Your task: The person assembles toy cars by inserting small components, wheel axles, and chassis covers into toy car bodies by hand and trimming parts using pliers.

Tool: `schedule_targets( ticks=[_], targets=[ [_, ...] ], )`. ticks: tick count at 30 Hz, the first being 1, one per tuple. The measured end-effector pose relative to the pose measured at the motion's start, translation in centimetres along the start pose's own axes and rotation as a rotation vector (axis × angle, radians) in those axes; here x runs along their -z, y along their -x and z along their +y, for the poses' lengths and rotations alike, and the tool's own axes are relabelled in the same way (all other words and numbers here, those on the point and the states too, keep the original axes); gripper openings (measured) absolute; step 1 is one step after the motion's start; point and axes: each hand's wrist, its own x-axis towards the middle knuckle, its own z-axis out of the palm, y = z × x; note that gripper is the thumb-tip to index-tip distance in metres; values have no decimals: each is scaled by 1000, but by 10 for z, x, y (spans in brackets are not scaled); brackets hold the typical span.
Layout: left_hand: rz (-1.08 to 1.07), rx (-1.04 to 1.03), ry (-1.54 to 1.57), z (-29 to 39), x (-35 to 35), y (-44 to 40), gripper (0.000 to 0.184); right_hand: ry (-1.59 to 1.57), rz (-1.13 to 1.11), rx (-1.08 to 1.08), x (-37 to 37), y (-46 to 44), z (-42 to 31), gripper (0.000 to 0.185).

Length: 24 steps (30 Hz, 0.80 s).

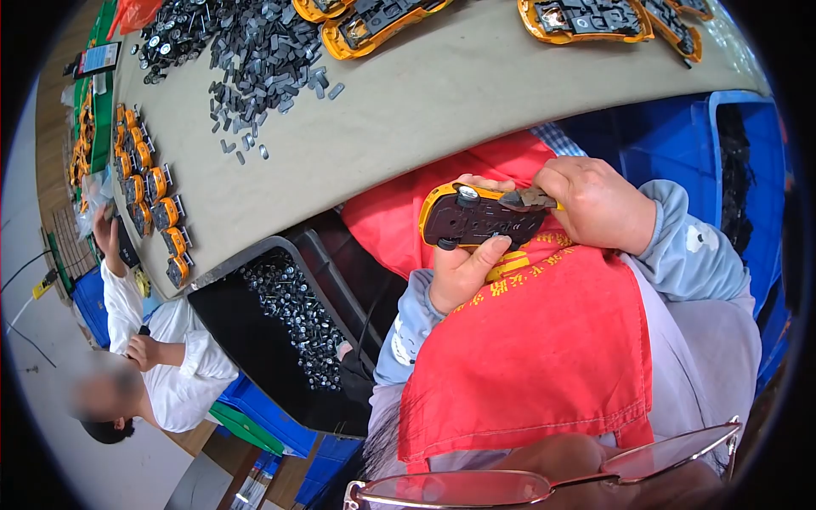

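Note:
My left hand [469, 270] holds a yellow toy car [429, 208] upside down over my lap, with its black underside facing up. A wheel [467, 196] shows at one corner of the underside. My right hand [595, 201] is closed around pliers [529, 200], whose metal jaws lie against the end of the car nearest that hand. The pliers' handles are mostly hidden in my fist, and I cannot tell what the jaws grip. Below the car is a red apron [544, 340] with yellow lettering.
On the grey table [425, 110] lie piles of small dark parts [272, 59], wheels [174, 38], larger yellow cars [586, 19] and rows of small yellow cars [144, 170]. A black bin [246, 340] holds wheels. Blue crates [671, 136] stand at right; another person [178, 357] sits left.

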Motion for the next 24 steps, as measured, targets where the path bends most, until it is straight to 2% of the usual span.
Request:
schedule_targets(
  ticks=[7,10,13,16,18,20,22,23,24],
  targets=[
    [87,72,31,1,-6,1,74,-10,43,16,-9,0,11,16],
    [132,163,26,4,-6,2,74,28,83,64,-7,-2,17,15],
    [166,248,171,8,-9,-1,74,112,125,83,-9,-4,22,15],
    [181,298,257,6,-5,-2,73,51,106,29,-20,-3,24,13],
    [65,289,235,7,-10,1,74,-25,133,-107,-27,-6,41,14],
    [-13,201,299,1,-9,2,68,-90,170,-177,-31,-3,47,18],
    [70,205,352,1,-2,-2,69,-156,214,-159,-34,1,41,24],
    [116,220,318,1,-3,-3,73,-170,176,-140,-30,2,38,33],
    [107,214,315,2,-3,-5,73,-194,152,-152,-25,1,35,34]
  ],
)
